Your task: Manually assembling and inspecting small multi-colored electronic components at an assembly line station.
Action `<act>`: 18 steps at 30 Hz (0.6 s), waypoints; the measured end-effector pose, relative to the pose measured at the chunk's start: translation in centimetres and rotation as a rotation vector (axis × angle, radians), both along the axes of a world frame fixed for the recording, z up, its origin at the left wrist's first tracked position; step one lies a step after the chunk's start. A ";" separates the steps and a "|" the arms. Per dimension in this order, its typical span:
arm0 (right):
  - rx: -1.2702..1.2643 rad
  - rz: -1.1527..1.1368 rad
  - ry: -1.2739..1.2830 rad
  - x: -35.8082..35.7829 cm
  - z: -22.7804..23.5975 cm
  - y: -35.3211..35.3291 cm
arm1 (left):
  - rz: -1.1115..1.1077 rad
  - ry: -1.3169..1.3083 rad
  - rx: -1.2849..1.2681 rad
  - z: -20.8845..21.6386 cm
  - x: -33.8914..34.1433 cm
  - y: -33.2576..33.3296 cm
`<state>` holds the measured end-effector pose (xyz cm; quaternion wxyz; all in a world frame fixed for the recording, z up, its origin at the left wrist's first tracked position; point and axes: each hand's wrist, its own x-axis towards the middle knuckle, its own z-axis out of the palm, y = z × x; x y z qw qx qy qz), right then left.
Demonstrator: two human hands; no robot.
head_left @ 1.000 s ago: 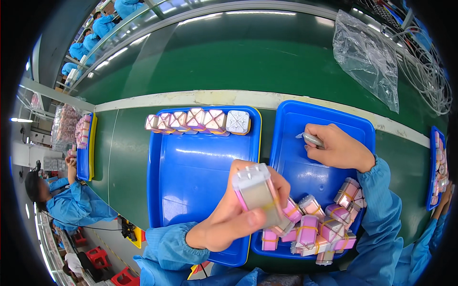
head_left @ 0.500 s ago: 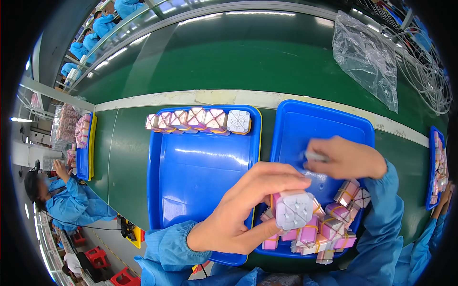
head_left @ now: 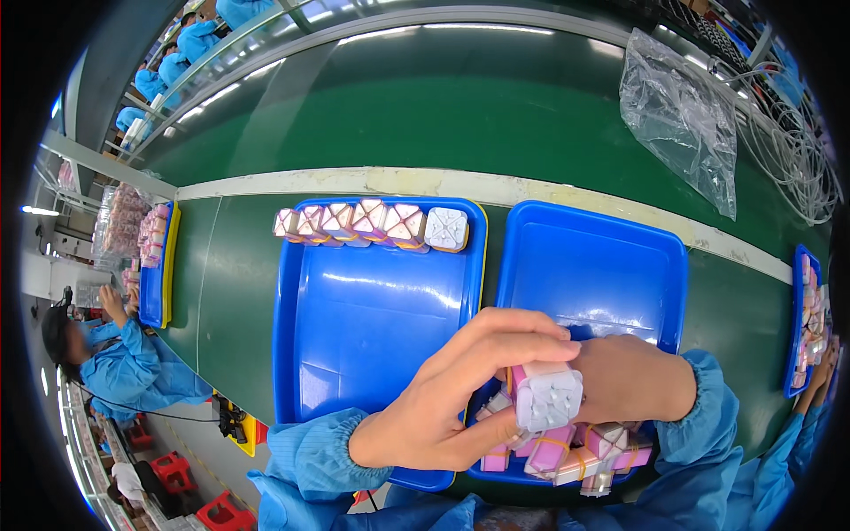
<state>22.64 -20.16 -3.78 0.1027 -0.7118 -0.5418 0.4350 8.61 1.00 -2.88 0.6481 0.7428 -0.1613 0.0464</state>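
Note:
My left hand (head_left: 447,389) grips a small box-shaped block (head_left: 550,400) between thumb and fingers. Its sides are pink, and a pale grey end cap with small raised bumps faces up. Right beside that block is my right hand (head_left: 636,379), its fingers hidden behind the block and my left hand. Both hands are over the near part of the right blue tray (head_left: 589,265), above a heap of pink and white blocks (head_left: 580,465), some banded in yellow. In the left blue tray (head_left: 372,327), similar blocks (head_left: 370,219) line the far edge, the rightmost one (head_left: 446,229) with a grey bumpy top.
Behind the trays runs a pale ledge (head_left: 372,181), with a green belt (head_left: 398,115) beyond it. A clear plastic bag (head_left: 677,124) and coiled pale cables (head_left: 788,150) are at the far right. Further filled trays flank both sides; a co-worker (head_left: 133,358) is at left.
My right hand has come down and toward me, from above the right tray to beside the held block. A blurred greyish piece in its fingers is now out of sight. My left hand stays nearly still.

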 end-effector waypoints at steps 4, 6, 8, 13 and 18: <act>0.045 -0.059 0.023 0.0 1.4 0.9 | 0.071 0.060 -0.226 0.4 -0.9 0.3; 0.226 -0.116 -0.024 0.8 1.6 0.6 | 0.149 -0.041 0.101 2.1 -1.2 2.1; 0.292 -0.221 -0.005 2.0 2.6 0.1 | 0.212 -0.051 0.648 5.4 -1.8 6.3; 0.629 -0.302 -0.064 3.2 3.6 0.3 | 0.583 0.434 1.028 9.2 -5.8 15.4; 0.622 -0.293 -0.009 3.2 4.2 0.3 | 0.593 0.364 1.159 4.4 -4.7 15.2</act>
